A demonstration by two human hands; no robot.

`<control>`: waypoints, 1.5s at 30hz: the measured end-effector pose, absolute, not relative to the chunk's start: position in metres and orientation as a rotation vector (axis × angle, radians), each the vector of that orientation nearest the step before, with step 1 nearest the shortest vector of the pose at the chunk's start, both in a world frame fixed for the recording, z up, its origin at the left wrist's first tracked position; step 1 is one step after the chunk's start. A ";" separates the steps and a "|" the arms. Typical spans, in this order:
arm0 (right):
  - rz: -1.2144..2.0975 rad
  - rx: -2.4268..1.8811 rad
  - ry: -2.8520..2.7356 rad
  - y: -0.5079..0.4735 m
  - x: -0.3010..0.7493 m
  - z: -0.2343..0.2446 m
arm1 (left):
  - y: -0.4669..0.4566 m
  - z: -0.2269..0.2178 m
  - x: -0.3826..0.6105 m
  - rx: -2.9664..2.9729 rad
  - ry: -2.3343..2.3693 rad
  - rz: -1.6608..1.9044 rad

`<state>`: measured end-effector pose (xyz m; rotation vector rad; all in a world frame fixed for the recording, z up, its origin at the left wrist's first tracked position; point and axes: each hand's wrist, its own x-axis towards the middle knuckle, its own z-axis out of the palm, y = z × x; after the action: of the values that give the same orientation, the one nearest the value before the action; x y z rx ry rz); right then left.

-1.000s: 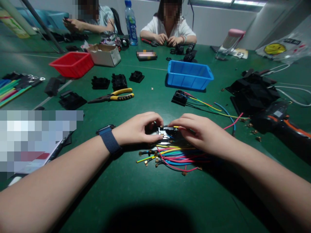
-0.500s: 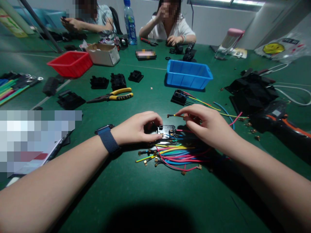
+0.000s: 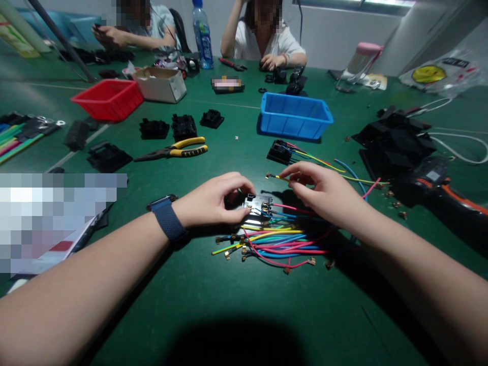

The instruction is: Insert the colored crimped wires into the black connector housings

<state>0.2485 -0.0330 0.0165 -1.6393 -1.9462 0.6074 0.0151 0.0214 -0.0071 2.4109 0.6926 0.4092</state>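
My left hand (image 3: 224, 197) grips the left side of a black plastic socket housing (image 3: 263, 200), thumb at the near edge and fingers at the far edge. Red and blue wires run out of its right side. Just above and to the right, my right hand (image 3: 314, 185) pinches a yellow wire (image 3: 280, 177) with a brass terminal at its tip, held clear of the housing. In front of the housing lies a bundle of loose coloured wires (image 3: 282, 246) with brass terminals. A second black housing with wires (image 3: 281, 151) sits beyond my right hand.
Yellow-handled pliers (image 3: 190, 148) and several black housings (image 3: 184, 127) lie to the left. Behind are a red bin (image 3: 109, 101), a white carton (image 3: 162, 84) and a blue bin (image 3: 295, 119). A power tool (image 3: 438, 185) rests at right. Two people sit across the table.
My right hand has shifted slightly right and up with the wire, so its terminal is farther from the housing. The left hand keeps its hold. Across the table, a person's raised hand has moved higher.
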 end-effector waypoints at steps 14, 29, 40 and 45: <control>1.188 -1.579 -1.780 -0.030 0.250 0.009 | 0.022 -0.007 0.015 2.424 0.694 0.410; 1.099 -1.675 -2.141 -0.032 0.249 0.015 | 0.022 -0.007 0.015 2.433 0.711 0.416; 0.947 -1.809 -2.228 -0.030 0.258 0.024 | 0.022 -0.007 0.016 2.452 0.726 0.410; 1.066 -1.855 -2.153 -0.029 0.263 0.026 | 0.021 -0.007 0.016 2.453 0.731 0.413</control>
<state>0.2633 -0.0286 0.0255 -1.8548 -2.1535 1.0662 0.0159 0.0213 -0.0069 2.4533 0.7305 0.4135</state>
